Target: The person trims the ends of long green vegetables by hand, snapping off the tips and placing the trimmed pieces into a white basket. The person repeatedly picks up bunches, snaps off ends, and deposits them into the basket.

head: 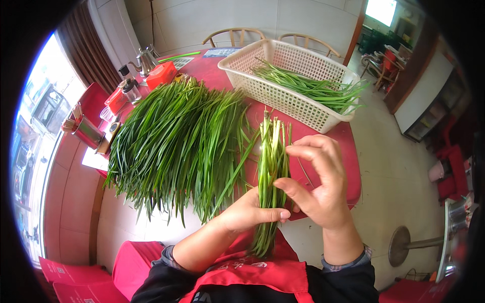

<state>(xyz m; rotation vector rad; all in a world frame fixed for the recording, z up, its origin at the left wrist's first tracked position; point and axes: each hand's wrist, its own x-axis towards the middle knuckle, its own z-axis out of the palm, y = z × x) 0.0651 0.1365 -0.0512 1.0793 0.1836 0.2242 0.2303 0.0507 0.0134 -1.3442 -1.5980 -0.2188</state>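
Note:
My left hand (250,212) is wrapped around a bunch of green stalks (271,166), perhaps garlic scapes or flowering chives, with its thumb across the front. The pale cut ends point up and away from me, and the lower ends hang over my red apron (261,274). At the bunch's right side my right hand (318,178) has its thumb and fingers curved apart, the thumb tip close to the stalks. I cannot tell whether it touches them. A large pile of flat-leaved Chinese chives (182,144) spreads to the left, leaves hanging over the table's near edge.
A white perforated plastic basket (288,100) at the table's back right holds more green stalks (310,85). On the red-covered table (341,159), the left side carries a metal kettle (146,60), a red box (161,74), condiment bottles (131,91) and a chopstick holder (89,132). Wooden chairs (235,36) stand behind.

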